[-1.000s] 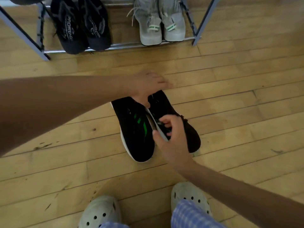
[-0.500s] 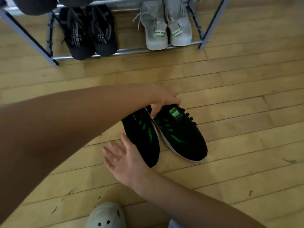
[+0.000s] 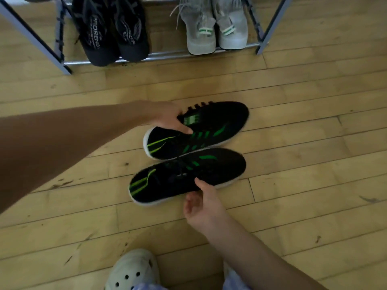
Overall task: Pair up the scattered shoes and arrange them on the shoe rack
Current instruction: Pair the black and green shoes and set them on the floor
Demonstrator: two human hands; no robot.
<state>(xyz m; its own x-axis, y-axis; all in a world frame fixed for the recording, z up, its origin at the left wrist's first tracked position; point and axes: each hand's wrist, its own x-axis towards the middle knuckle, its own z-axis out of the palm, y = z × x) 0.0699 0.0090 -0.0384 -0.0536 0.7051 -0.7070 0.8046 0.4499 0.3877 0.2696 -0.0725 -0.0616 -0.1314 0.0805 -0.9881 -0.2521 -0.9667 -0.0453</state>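
Far black-and-green sneaker [image 3: 211,130] has the left hand [image 3: 167,119] gripping its collar; near sneaker [image 3: 219,166], just beside it on the wooden floor [image 3: 303,97], is pinched by the right hand [image 3: 203,205]

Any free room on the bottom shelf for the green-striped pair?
Crowded: black pair and grey pair fill the bottom shelf; only a narrow gap between them, probably too tight. Bare floor lies between the shelf and the striped pair.
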